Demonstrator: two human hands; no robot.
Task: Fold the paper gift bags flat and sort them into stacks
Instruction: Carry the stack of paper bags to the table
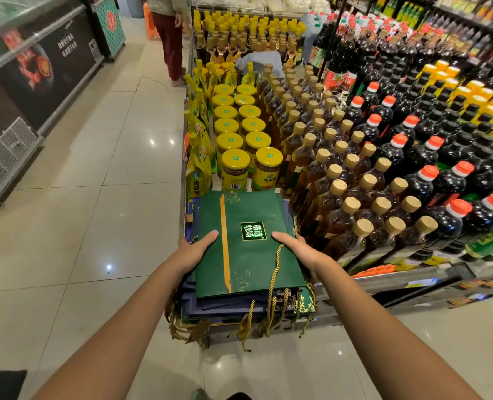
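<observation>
Both hands are on the stack [239,306] of flat bags at the shelf's near end: left hand [194,251] and right hand [295,248] each grip a side edge, thumbs lying on the top green bag [245,246], fingers curled underneath. Gold cords [274,284] dangle toward the floor, jars [235,167] just behind.

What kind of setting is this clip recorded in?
Most likely a supermarket or grocery aisle: a display packed with rows of yellow-lidded jars and dark bottles with red caps, chest freezers across the tiled floor, and price labels along the shelf edge.
</observation>
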